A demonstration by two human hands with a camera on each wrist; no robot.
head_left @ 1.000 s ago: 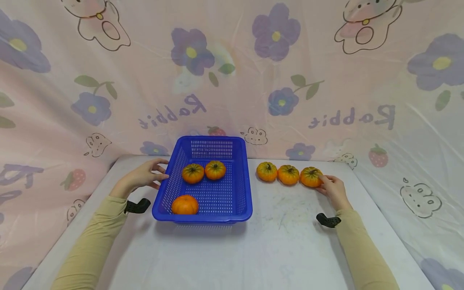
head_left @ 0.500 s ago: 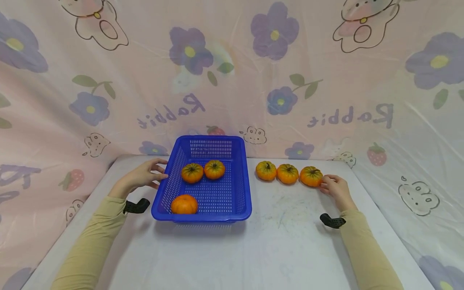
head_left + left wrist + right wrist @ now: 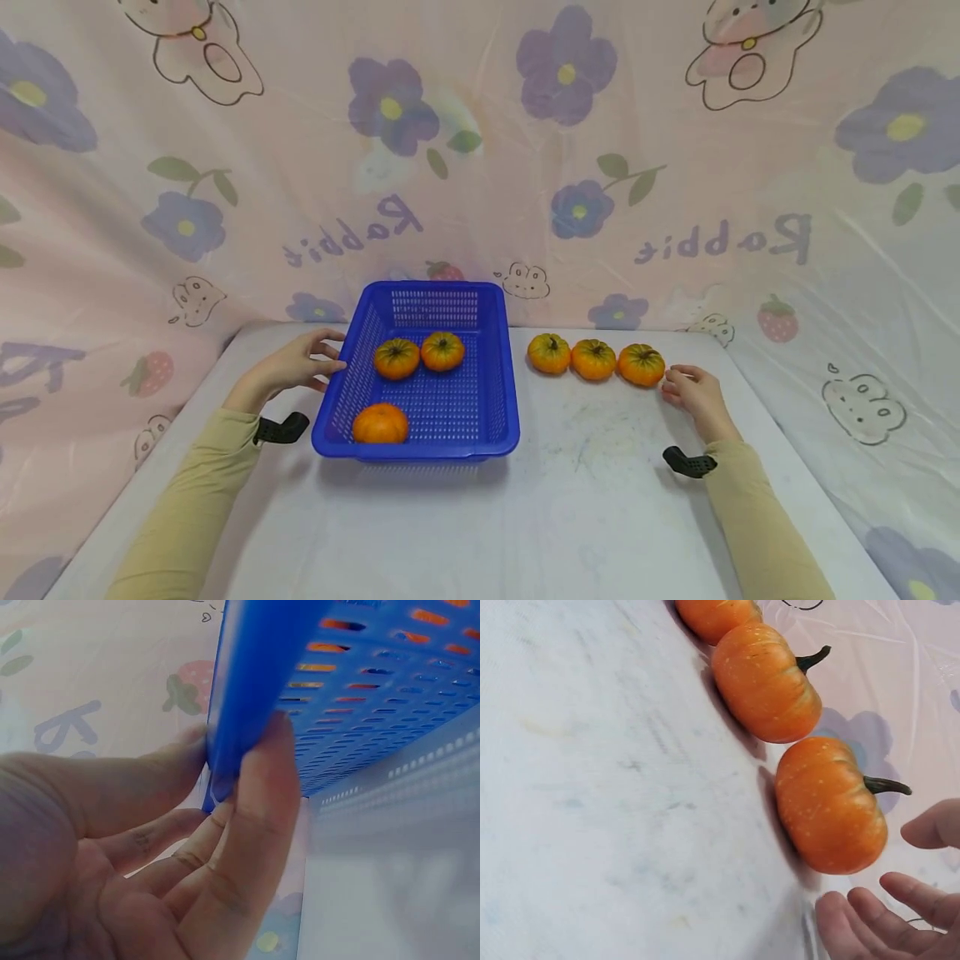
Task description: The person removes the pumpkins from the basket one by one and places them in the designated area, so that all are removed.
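Note:
My left hand (image 3: 291, 367) pinches the side rim of a blue plastic basket (image 3: 512, 392); in the left wrist view the thumb is on one side of the rim (image 3: 251, 682) and the fingers on the other. Inside the basket are two green-topped pumpkins (image 3: 397, 359) (image 3: 442, 352) and a plain orange pumpkin (image 3: 381, 424) near the front. Three small pumpkins (image 3: 549, 354) (image 3: 593, 360) (image 3: 641, 365) stand in a row right of the basket. My right hand (image 3: 697, 400) is just right of the last one, apart from it, fingers relaxed and holding nothing.
A white table (image 3: 585, 517) bears the basket and the row. Behind it hangs a pink printed curtain (image 3: 480, 208) with flowers and rabbits. Black wrist mounts (image 3: 282, 428) (image 3: 688, 462) sit on both sleeves.
My right hand touched the rightmost pumpkin a second ago; it has since let go and drawn slightly right. My left hand and the basket stay in place.

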